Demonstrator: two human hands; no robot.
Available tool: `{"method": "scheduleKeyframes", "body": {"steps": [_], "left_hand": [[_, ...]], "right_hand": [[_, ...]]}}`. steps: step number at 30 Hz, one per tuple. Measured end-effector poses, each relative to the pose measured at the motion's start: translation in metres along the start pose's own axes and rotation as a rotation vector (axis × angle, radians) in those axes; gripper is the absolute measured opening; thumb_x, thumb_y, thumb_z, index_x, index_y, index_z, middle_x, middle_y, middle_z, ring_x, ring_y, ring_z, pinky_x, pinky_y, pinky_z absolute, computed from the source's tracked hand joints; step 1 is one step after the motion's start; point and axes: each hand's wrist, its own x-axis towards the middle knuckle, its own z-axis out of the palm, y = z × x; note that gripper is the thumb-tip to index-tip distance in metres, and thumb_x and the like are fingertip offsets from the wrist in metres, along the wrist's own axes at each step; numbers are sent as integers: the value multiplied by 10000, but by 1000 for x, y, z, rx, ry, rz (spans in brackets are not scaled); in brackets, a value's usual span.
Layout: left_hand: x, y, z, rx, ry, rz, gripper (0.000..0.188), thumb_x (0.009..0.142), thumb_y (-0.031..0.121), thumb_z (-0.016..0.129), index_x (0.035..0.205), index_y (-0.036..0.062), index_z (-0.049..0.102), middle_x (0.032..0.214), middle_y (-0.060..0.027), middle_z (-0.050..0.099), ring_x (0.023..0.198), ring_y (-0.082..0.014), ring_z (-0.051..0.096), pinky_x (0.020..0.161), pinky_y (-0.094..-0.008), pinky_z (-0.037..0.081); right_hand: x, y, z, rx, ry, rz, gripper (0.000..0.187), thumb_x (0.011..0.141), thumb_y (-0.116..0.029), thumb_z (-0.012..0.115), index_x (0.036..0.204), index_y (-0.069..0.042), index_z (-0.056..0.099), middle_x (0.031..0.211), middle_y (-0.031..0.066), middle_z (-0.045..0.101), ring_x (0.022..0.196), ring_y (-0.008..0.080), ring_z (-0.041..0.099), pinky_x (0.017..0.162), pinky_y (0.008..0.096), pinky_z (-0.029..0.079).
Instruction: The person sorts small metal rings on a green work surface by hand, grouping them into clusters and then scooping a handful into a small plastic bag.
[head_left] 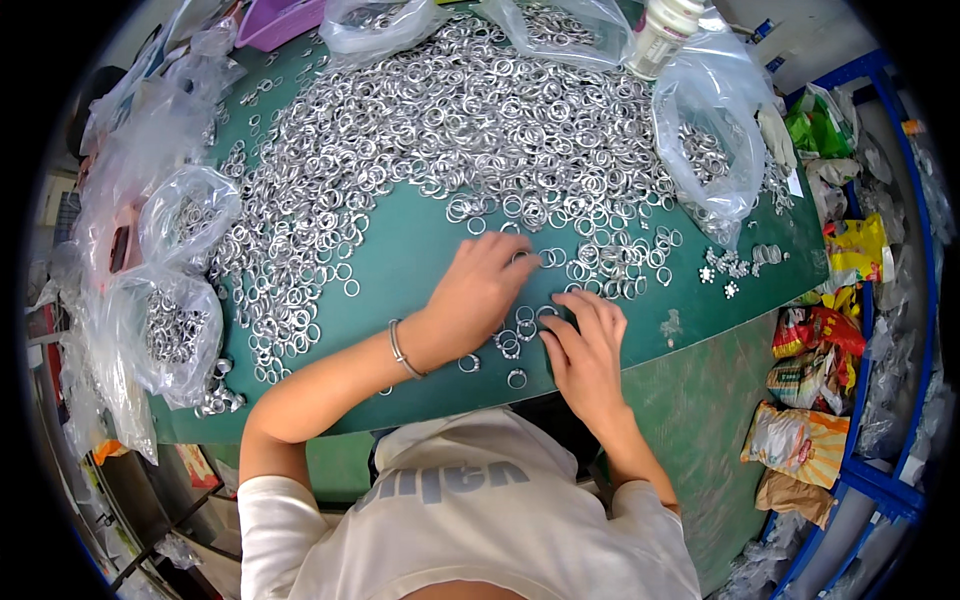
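Observation:
Many small silver metal rings [450, 110] cover the green tabletop [400, 235] in a broad heap. My left hand [482, 290], with a bangle at its wrist, reaches to the heap's near edge. Its fingers are curled around a ring [519, 256], partly hidden by them. Lower and to the right, my right hand [590, 350] rests at the table with thumb and index finger apart, beside a loose ring [547, 312]. Between the hands lie several separate rings [525, 322], and one single ring [516, 379] sits closer to me.
Clear plastic bags of rings stand at the left [180, 320], the right [710, 150] and the back. A white bottle [662, 38] stands at the far right, a purple basket [280, 22] at the far left. Small clustered pieces [728, 268] lie near the right edge. Blue shelving [885, 485] holds packages beyond.

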Motion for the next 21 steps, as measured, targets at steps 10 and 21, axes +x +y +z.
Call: {"method": "scheduleKeyframes", "body": {"steps": [10, 21], "left_hand": [[-32, 35, 15, -147, -268, 197, 425, 734, -2, 605, 1157, -25, 575, 1233, -184, 520, 1183, -356, 481, 946, -417, 422], [61, 18, 43, 0, 22, 113, 221, 823, 80, 666, 1041, 62, 632, 1083, -71, 562, 1017, -252, 531, 864, -398, 386]], "right_hand": [[1, 60, -27, -316, 251, 318, 185, 807, -133, 725, 955, -49, 651, 1018, 88, 596, 958, 278, 526, 812, 383, 373], [-14, 21, -14, -61, 158, 248, 184, 759, -97, 752, 920, -61, 671, 912, 82, 616, 862, 270, 550, 776, 375, 381]]}}
